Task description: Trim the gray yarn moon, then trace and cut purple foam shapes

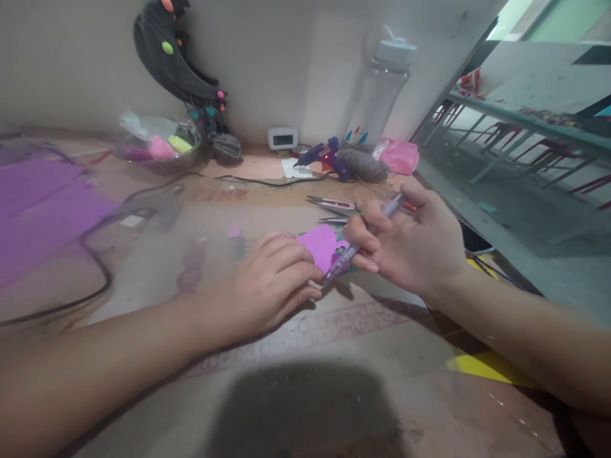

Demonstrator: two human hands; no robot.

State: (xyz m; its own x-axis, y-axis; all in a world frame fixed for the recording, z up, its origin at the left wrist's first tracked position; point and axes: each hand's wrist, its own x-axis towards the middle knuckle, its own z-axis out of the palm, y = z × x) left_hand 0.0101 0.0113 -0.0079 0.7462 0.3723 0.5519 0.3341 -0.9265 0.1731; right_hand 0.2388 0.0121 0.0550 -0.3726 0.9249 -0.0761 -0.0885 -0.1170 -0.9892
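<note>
In the middle of the table my left hand (279,273) lies palm down, its fingers together and pressed on a small purple craft piece (321,244). Part of that piece is hidden under the fingers. My right hand (410,245), palm turned up, is closed around a slim grey-violet pen (344,256). The pen slants down to the left, and its tip is close to my left fingertips, at the piece's near edge; whether it touches cannot be seen. Just beyond my right hand lie thread snips (331,203) with a pink handle and a pointed metal tool (333,221).
A blue glue gun (322,156) with a lit red light stands at the back by grey yarn (363,164), a clear bottle (377,95) and a small digital clock (282,138). Purple sheets (42,203) and a black cable (102,270) lie left. A bowl (162,159) holds coloured material.
</note>
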